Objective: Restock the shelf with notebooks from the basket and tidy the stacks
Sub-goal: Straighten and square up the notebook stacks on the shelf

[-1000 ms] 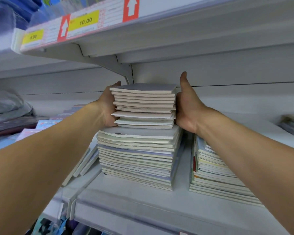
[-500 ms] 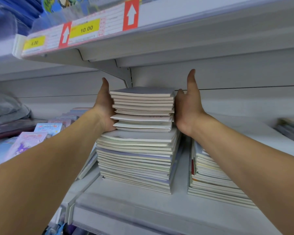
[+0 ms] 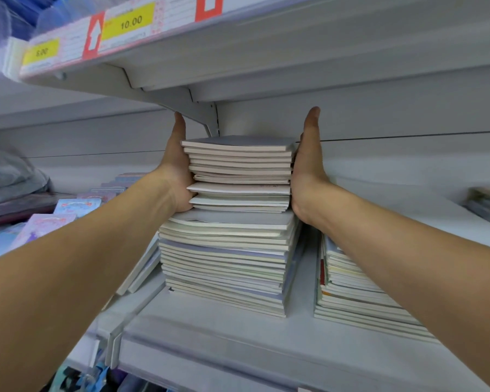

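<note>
While flat against opposite sides of the upper small notebooks [image 3: 239, 174], left hand [image 3: 178, 165] and right hand [image 3: 306, 176] open, fingers straight, thumbs up. Resting level atop larger stack [image 3: 224, 258] on shelf [image 3: 238, 335], page edges facing outward. Second stack [image 3: 351, 292] just right; bracket [image 3: 193, 108] above.

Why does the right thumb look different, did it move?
Yes. The right hand opened up: its thumb was tilted against the top pile of notebooks a second ago and now points straight up along the back wall, flat against the pile's side.
</note>
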A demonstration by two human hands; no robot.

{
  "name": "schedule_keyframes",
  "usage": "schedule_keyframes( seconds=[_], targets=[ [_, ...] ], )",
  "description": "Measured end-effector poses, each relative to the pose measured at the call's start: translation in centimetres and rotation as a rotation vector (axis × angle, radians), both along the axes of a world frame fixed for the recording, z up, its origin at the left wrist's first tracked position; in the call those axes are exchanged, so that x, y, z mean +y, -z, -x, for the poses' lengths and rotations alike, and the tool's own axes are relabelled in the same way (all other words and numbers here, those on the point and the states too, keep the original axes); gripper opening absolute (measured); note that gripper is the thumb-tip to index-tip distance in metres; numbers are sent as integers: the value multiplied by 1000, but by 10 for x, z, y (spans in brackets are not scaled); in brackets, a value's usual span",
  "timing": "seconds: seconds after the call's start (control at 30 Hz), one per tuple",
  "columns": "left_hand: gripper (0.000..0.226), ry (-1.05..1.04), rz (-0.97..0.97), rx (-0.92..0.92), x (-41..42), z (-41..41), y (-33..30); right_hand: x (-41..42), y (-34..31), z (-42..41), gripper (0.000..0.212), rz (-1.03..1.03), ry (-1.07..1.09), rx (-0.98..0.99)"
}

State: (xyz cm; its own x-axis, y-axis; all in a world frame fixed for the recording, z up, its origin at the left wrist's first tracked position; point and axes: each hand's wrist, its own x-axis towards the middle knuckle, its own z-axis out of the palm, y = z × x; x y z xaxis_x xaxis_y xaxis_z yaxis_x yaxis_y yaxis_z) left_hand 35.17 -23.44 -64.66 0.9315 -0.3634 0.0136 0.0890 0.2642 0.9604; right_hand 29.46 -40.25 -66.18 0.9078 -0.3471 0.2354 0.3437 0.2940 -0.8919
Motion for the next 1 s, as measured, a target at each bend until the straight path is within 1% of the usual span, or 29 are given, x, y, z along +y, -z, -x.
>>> schedule_keyframes(
  seconds=[0.03, 0.07, 0.1, 0.17, 0.23, 0.27, 0.3, 0.33, 0.37, 0.4, 0.43, 0.5, 0.57, 0.7, 0.87, 0.93, 1.0],
  targets=[
    [94, 7, -6, 0, 0, 0, 0, -1, -1, 3, 101, -16, -23, -10],
    [96, 6, -5, 4, 1, 0, 0, -5, 0, 5, 76, -9, -36, -7],
    [97, 8, 6, 12, 1, -1, 0, -10, 1, 7, 64, 14, -64, -15],
    [99, 27, 43, 20, 3, 0, 1, -17, 2, 9, 71, 1, -114, -38],
    [99, 35, 83, 10, 4, 0, 3, -16, 2, 6, 81, -48, -149, -14],
    [99, 38, 101, 0, 6, 0, 5, -16, 3, 3, 80, -93, -112, 11],
    [99, 42, 119, -6, 7, 2, 6, -21, 7, -7, 76, -129, -6, 36],
    [99, 44, 136, -9, 8, 4, 7, -24, 10, -15, 68, -107, 126, 68],
    [99, 46, 151, -10, 9, 6, 8, -25, 12, -19, 54, -11, 261, 118],
    [97, 42, 153, -17, 10, 8, 9, -26, 14, -19, 42, 136, 380, 175],
    [97, 39, 140, -35, 11, 10, 10, -26, 16, -19, 37, 292, 474, 202],
    [100, 48, 87, -79, 12, 13, 12, -22, 18, -17, 37, 538, 570, 163],
    [104, 53, 62, -99, 12, 15, 12, -18, 16, -15, 40, 618, 604, 134],
    [108, 54, 65, -114, 10, 14, 12, -16, 14, -16, 49, 620, 577, 151],
    [113, 171, 113, -118, 14, 15, 13, -17, 15, -19, 58, 605, 525, 169],
    [116, 198, 121, -112, 16, 14, 14, -15, 14, -17, 60, 583, 487, 182],
    [116, 182, 93, -107, 17, 13, 12, -15, 13, -18, 59, 564, 471, 194]
  ],
)
